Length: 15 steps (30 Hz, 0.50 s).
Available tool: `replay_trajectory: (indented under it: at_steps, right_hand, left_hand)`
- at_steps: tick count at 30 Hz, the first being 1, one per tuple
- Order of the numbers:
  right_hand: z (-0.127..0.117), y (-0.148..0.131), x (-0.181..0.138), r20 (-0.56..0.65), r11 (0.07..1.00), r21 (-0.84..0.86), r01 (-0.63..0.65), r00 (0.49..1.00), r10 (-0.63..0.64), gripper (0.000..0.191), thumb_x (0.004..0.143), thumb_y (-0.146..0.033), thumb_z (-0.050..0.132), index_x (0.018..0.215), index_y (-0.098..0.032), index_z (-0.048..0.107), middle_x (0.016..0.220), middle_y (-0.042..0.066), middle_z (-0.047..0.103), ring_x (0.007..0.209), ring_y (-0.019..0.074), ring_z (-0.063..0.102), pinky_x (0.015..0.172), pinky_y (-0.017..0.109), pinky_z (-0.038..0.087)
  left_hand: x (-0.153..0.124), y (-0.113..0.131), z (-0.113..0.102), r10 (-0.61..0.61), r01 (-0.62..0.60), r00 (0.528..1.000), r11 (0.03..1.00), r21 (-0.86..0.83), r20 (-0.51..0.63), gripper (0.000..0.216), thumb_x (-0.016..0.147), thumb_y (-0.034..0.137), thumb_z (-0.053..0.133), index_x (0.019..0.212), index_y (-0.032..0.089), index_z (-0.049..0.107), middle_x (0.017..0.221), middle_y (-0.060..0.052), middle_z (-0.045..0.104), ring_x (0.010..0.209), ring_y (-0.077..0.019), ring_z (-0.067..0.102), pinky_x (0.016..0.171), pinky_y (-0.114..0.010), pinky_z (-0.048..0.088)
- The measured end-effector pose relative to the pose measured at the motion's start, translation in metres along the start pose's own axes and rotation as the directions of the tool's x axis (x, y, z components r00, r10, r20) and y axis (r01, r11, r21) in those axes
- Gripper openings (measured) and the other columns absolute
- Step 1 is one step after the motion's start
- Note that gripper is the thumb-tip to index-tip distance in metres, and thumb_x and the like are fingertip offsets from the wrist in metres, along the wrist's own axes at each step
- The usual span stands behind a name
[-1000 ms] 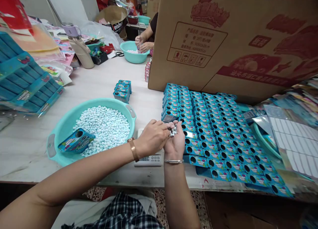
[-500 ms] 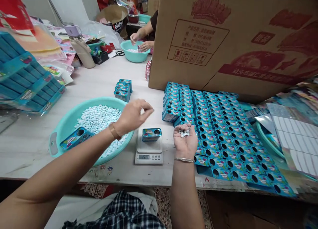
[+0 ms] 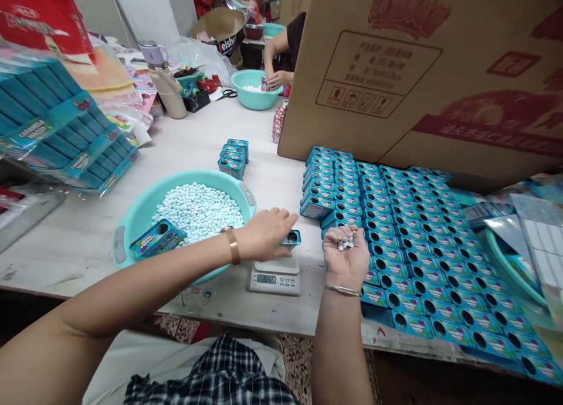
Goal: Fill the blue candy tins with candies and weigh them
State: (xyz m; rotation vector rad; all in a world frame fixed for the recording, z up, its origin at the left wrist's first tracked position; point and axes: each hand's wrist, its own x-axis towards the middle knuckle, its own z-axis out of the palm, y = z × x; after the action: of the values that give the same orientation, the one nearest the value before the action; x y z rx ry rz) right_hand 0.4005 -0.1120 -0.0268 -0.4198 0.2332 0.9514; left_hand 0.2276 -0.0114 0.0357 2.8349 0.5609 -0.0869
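Note:
My left hand (image 3: 267,235) has its fingers and thumb closed around a small blue candy box (image 3: 291,238). The box stands on a white digital scale (image 3: 275,280), and the hand covers most of it; the round hole in its top still shows. In my right hand (image 3: 346,263), turned palm up and cupped, lie several small white candies (image 3: 346,242). To the left, a turquoise basin (image 3: 132,208) holds a heap of pale candies (image 3: 200,208), with another blue box (image 3: 158,238) lying tilted on them.
Rows of blue boxes (image 3: 409,264) fill the table's right side before a big cardboard carton (image 3: 369,129). A few more boxes (image 3: 233,159) stand behind the basin. Wrapped packs (image 3: 65,123) and a bottle (image 3: 167,88) are at left. A co-worker's hand (image 3: 279,80) is over a far basin (image 3: 257,100).
My left hand has come down from above the scale onto the box. My right hand stays cupped with candies. The view has shifted a little to the left.

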Motion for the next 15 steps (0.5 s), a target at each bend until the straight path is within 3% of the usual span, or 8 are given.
replay_trajectory:
  at_steps: [2,4,7,10,12,13,15]
  right_hand:
    - [-0.001,0.005,-0.002,0.023,0.999,-0.019,-0.028,0.999,0.028,0.025,0.098,-0.030,0.045,0.076,-0.018,0.047,0.056,-0.008,0.039,0.046,0.0060,0.040,0.044,0.016,0.039]
    - [-0.003,0.009,-0.003,0.061,0.997,-0.051,-0.060,0.996,0.064,0.020,0.093,-0.026,0.053,0.076,-0.018,0.046,0.057,-0.009,0.039,0.047,0.0054,0.040,0.045,0.015,0.038]
    - [-0.007,0.009,0.000,0.098,0.993,-0.096,-0.074,0.992,0.083,0.020,0.086,-0.021,0.062,0.077,-0.019,0.045,0.059,-0.010,0.039,0.047,0.0050,0.040,0.045,0.015,0.037]
    - [-0.009,0.003,0.003,0.102,0.991,-0.121,-0.057,0.992,0.069,0.023,0.083,-0.020,0.065,0.077,-0.019,0.044,0.059,-0.010,0.039,0.047,0.0052,0.040,0.044,0.015,0.037]
    - [-0.009,-0.001,0.004,0.100,0.991,-0.118,-0.057,0.993,0.069,0.024,0.082,-0.019,0.066,0.077,-0.019,0.043,0.058,-0.010,0.040,0.047,0.0053,0.040,0.044,0.015,0.036]
    - [-0.008,-0.003,0.004,0.095,0.992,-0.113,-0.062,0.993,0.073,0.023,0.082,-0.018,0.066,0.077,-0.020,0.043,0.058,-0.010,0.040,0.047,0.0053,0.040,0.044,0.015,0.036]
    - [-0.007,-0.004,0.004,0.074,0.993,-0.098,-0.072,0.994,0.080,0.023,0.082,-0.017,0.065,0.078,-0.020,0.043,0.059,-0.009,0.041,0.047,0.0053,0.040,0.044,0.015,0.037]
  left_hand:
    - [0.007,0.006,0.014,-0.003,0.002,0.999,1.000,0.026,0.043,0.059,0.076,0.038,0.071,0.125,0.014,0.050,0.115,-0.015,0.063,0.104,-0.0308,0.061,0.081,-0.039,0.049]
    - [0.014,0.006,0.027,0.005,-0.005,0.999,1.000,0.002,0.054,0.041,0.077,0.030,0.066,0.114,0.016,0.057,0.106,-0.013,0.068,0.097,-0.0297,0.064,0.074,-0.036,0.050]
    - [0.022,-0.011,0.027,-0.062,0.062,0.998,0.994,-0.092,0.001,0.029,0.075,0.028,0.061,0.103,0.021,0.063,0.093,-0.009,0.072,0.086,-0.0277,0.068,0.065,-0.033,0.050]
    - [0.031,-0.048,-0.006,-0.269,0.224,0.942,0.950,-0.219,-0.203,0.041,0.074,0.033,0.062,0.114,0.022,0.062,0.095,-0.006,0.072,0.086,-0.0256,0.068,0.069,-0.032,0.051]
    - [0.039,-0.084,-0.041,-0.436,0.336,0.834,0.888,-0.314,-0.339,0.047,0.073,0.032,0.063,0.120,0.022,0.061,0.100,-0.005,0.072,0.091,-0.0235,0.067,0.076,-0.030,0.051]
    - [0.043,-0.104,-0.061,-0.513,0.385,0.774,0.847,-0.366,-0.372,0.046,0.074,0.032,0.063,0.119,0.024,0.063,0.103,-0.003,0.071,0.092,-0.0216,0.066,0.079,-0.028,0.051]
    - [0.051,-0.147,-0.096,-0.595,0.455,0.697,0.799,-0.394,-0.401,0.045,0.076,0.034,0.063,0.119,0.021,0.064,0.109,-0.005,0.069,0.096,-0.0214,0.065,0.081,-0.028,0.050]
